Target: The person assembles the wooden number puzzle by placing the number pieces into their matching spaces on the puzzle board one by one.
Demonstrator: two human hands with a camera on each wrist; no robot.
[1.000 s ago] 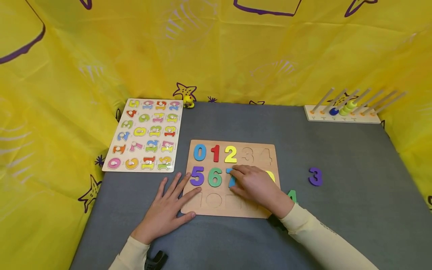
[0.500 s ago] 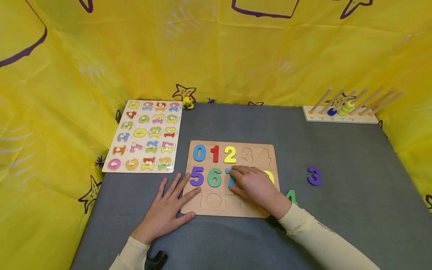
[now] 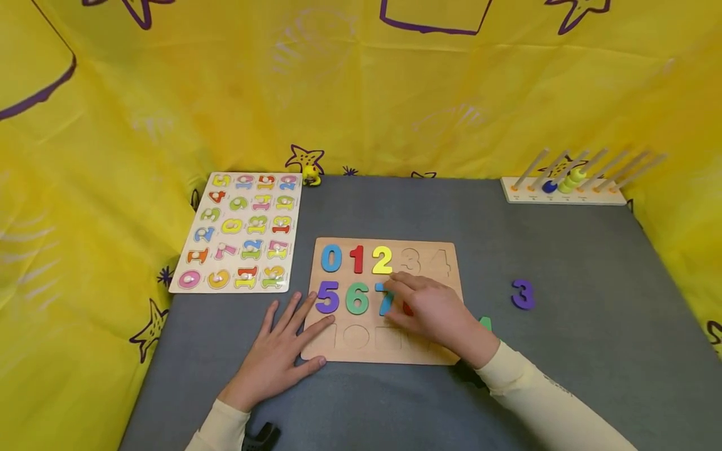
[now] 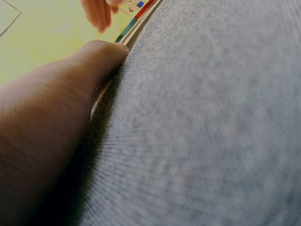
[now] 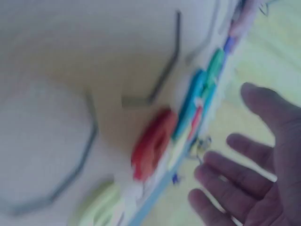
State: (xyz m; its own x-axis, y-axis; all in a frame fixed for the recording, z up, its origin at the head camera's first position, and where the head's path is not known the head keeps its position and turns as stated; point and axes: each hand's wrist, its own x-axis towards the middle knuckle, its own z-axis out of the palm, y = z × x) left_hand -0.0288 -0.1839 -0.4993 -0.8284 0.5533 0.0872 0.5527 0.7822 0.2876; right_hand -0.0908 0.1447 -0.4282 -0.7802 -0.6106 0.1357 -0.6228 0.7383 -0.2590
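Observation:
A wooden number board (image 3: 350,351) lies on the table, its row of blue 0, red 1 and yellow 2 above purple 5, green 6 (image 3: 357,299) and blue 7 (image 3: 385,303). My left hand (image 3: 276,351) rests with spread fingers at the board's left edge. Over the 7 is my right hand (image 3: 437,310), its fingers extended and apart from the pieces in the right wrist view, holding nothing. Below it, that view shows a red 8 (image 5: 153,146) and a yellow piece (image 5: 101,207) in the board. In the head view the hand hides the yellow piece.
To the board's right lie a purple 3 (image 3: 523,294) and a green piece (image 3: 486,323) partly behind the right wrist. A white number puzzle (image 3: 183,288) sits back left, beside a small yellow toy (image 3: 311,176). A peg counter (image 3: 564,197) with beads stands back right.
My right hand has lifted and shifted slightly right, showing a bit of the red 8 and covering the yellow piece. The left hand stays put. The head view has tilted slightly.

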